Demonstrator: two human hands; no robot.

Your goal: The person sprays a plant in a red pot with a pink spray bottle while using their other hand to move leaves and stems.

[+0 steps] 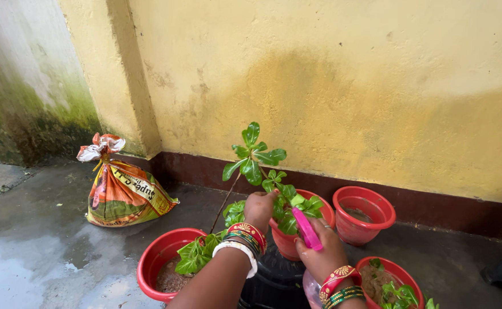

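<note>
Both hands work over the middle red pot (288,243) by the far wall, the left hand (259,209) gripping the leafy plant's stem (262,171) to steady it while the right hand (319,252) clasps a pink tool (307,229) beside the leaves.

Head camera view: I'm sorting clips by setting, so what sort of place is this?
Probably an outdoor yard corner used for potting: round red plastic pots with soil and leafy green plants stand on wet grey concrete ground, below a damp-stained yellow wall.
</note>
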